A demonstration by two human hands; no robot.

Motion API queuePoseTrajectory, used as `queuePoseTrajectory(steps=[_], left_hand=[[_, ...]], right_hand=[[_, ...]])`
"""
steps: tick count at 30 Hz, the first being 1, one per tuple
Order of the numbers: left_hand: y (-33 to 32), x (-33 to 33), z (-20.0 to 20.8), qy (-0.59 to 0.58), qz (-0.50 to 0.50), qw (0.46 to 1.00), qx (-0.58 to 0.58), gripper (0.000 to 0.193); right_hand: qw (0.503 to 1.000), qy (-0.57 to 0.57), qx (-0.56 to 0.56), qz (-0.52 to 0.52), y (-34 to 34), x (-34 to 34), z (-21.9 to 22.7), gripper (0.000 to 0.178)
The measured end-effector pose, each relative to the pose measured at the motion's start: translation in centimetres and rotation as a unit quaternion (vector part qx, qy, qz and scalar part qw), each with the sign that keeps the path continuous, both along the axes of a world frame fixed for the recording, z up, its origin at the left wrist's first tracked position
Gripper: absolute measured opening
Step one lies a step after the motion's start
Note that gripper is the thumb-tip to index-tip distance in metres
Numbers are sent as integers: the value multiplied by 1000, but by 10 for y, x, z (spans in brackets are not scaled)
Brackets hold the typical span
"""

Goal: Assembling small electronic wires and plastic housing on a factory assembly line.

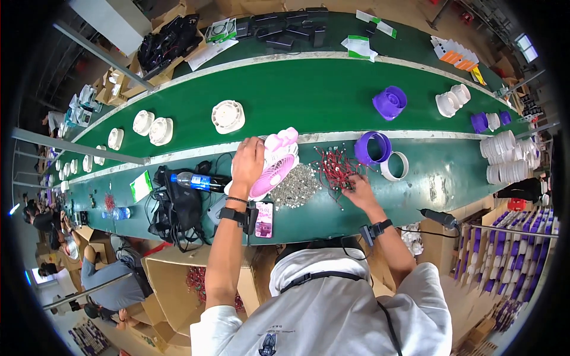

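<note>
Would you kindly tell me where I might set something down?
The belt is bare between the white part nearest the left hand and the large purple part. The bench is bare between the white ring and white stacks, beyond the scattered bits. Crowded: from that hand to the right hand (pink fan, metal bits, red wires), and further left (bag, bottle).

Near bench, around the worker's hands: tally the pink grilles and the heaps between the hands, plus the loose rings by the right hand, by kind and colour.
Pink grille: 1
Red wire heap: 1
Heap of small silver pieces: 1
Purple ring: 1
White ring: 1
Total: 5
</note>
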State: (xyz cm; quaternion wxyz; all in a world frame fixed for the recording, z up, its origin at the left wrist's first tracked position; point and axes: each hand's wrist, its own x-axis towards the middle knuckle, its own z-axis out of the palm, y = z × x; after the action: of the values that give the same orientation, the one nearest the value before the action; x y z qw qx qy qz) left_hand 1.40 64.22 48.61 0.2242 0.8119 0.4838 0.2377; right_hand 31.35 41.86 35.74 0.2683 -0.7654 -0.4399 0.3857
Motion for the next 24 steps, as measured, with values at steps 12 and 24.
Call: queuePoseTrajectory(steps=[12, 24], left_hand=[[-4, 1, -4, 5, 17, 1000, -4, 27], [1, 0, -6, 9, 16, 1000, -5, 27]], right_hand=[[938, -341, -66, 16, 61, -57, -24, 138], [939, -316, -131, -45, 63, -13, -42, 136]])
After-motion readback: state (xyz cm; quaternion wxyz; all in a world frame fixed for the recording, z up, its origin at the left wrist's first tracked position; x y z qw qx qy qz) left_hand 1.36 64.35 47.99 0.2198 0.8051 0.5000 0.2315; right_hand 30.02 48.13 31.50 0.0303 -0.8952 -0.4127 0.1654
